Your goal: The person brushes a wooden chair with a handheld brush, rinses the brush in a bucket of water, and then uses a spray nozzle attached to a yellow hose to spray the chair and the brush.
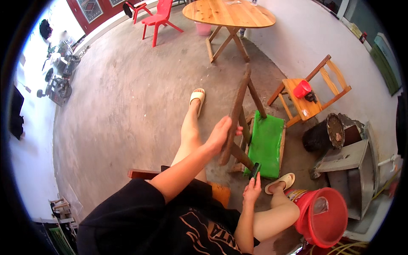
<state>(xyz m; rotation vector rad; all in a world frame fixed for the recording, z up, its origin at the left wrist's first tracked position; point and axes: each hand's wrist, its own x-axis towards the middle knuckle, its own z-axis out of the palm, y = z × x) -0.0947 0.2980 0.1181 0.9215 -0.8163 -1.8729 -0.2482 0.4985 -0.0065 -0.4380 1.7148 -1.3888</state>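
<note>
A wooden chair with a green-covered seat (267, 143) stands on the floor in front of me, between my feet. My left hand (222, 132) is wrapped around its dark top back rail (239, 92). In my right hand (251, 190) is a small scrub brush (255, 171) in black and green. The brush meets the lower end of the near back post (241, 155), close to the seat's edge; whether the bristles press on the wood I cannot tell.
To the right are red buckets (328, 216), a stainless steel sink (347, 165) and a black pot (323, 134). A slatted wooden chair (301, 98) holds a red cup (302, 89). Farther off stand a round wooden table (229, 14) and a red plastic chair (159, 20).
</note>
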